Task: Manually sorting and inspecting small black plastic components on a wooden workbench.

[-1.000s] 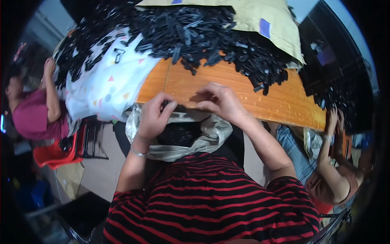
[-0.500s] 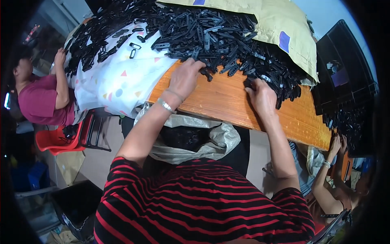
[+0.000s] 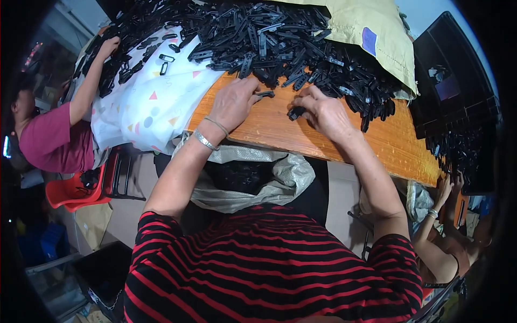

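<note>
A large heap of small, slim black plastic parts (image 3: 264, 40) covers the far side of the wooden table (image 3: 264, 129). At the near edge of the heap, my left hand (image 3: 230, 103) pinches one such black plastic part (image 3: 265, 94) between thumb and fingers, its end sticking out to the right. My right hand (image 3: 329, 114) is closed over the tabletop, with a black plastic part (image 3: 295, 112) at its fingertips. Its fingers partly cover that part, so I cannot tell whether it is one or more.
Below the table edge an open woven sack (image 3: 293, 177) holds dark contents. White patterned cloth (image 3: 161, 107) lies to the left under more parts. A yellowish sack (image 3: 377, 27) spills parts at the back. Co-workers' hands (image 3: 110, 46) show at left and right; a black crate (image 3: 452, 91) stands right.
My right hand has moved left from the heap, bringing a black plastic part over bare wood. My left hand has drawn back slightly with its part. The left co-worker's arm reaches farther.
</note>
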The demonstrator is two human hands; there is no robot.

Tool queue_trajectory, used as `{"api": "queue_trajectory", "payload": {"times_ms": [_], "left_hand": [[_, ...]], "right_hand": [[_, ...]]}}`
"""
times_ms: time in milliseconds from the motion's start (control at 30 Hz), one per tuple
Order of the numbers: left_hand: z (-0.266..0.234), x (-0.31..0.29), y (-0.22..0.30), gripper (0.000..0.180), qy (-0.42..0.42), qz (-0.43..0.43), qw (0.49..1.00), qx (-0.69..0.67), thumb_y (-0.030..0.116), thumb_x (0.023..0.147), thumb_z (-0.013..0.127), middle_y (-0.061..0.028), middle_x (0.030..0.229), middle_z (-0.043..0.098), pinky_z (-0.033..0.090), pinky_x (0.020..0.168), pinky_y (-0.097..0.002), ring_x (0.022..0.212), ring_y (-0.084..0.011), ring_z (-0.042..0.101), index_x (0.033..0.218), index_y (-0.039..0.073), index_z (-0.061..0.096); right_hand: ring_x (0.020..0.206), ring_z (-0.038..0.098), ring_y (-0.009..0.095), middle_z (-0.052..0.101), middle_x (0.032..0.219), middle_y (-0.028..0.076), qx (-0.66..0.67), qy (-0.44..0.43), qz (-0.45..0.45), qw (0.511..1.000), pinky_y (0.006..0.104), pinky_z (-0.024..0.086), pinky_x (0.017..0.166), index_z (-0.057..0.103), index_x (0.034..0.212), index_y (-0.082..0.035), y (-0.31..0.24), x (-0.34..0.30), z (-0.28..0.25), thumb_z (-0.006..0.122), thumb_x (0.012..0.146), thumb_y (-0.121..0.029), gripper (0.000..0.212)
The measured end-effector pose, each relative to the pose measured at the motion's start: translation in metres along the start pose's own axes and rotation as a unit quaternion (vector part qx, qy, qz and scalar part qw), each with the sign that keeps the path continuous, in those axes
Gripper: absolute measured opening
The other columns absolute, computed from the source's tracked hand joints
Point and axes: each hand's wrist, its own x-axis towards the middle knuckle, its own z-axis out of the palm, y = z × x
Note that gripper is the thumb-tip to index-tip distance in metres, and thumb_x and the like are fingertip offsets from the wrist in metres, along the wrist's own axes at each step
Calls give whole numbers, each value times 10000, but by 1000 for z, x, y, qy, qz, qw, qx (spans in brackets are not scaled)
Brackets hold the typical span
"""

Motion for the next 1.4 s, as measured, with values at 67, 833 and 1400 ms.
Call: {"api": "queue_trajectory", "payload": {"times_ms": [67, 833, 1400], "left_hand": [[5, -2, 0, 175, 15, 17, 1000, 0, 87, 797, 678, -133, 891, 599, 464, 765, -413, 885, -337, 577, 933, 39, 579], [-10, -30, 43, 293, 16, -179, 747, -640, -5, 878, 632, -61, 1014, 641, 523, 728, -196, 902, -86, 627, 1164, -39, 578], [-4, -37, 42, 295, 134, -157, 782, -589, -5, 906, 594, -44, 1045, 627, 530, 729, -180, 816, -59, 621, 1200, -14, 565]], "right_hand": [[853, 629, 324, 613, 1001, 88, -36, -75, -20, 996, 395, 517, 681, 648, 1053, -98, 3, 1, 2, 693, 753, -13, 315], [740, 642, 120, 597, 895, 69, 252, 142, 103, 952, 221, 502, 634, 648, 1045, 16, -60, 21, 18, 663, 851, 12, 195], [666, 575, 88, 621, 867, 53, 237, 162, 39, 957, 212, 467, 590, 683, 1025, -5, -80, 28, 15, 696, 803, 37, 227]]}}
